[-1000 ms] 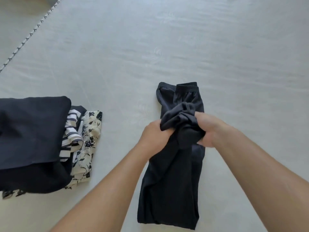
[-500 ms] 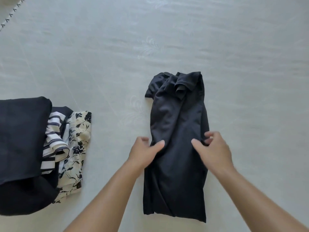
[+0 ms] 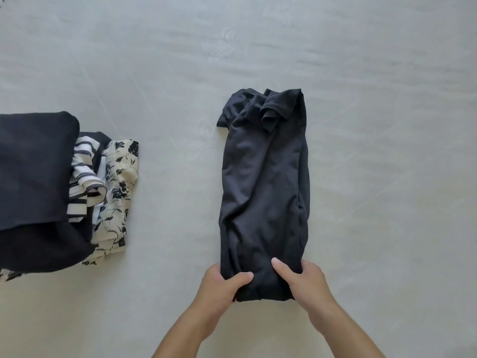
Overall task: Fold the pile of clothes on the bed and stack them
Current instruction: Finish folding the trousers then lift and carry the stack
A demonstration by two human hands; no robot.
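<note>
Black garment point(image 3: 263, 182) is lying lengthwise mid-bed point(image 3: 361, 73); its 6 o'clock end is being gripped by left hand point(image 3: 222, 282) and right hand point(image 3: 304, 280), fingers curled round the hem. Fold toward 12 o'clock probably next, then stacking at 9 o'clock pile point(image 3: 38, 177).

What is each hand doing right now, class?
Left hand: grips the near end of the black garment.
Right hand: grips the same end, thumb on top.

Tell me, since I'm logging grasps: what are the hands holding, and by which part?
Both the left hand and the right hand grip the black garment at its near end, one at each corner, thumbs on top.
</note>
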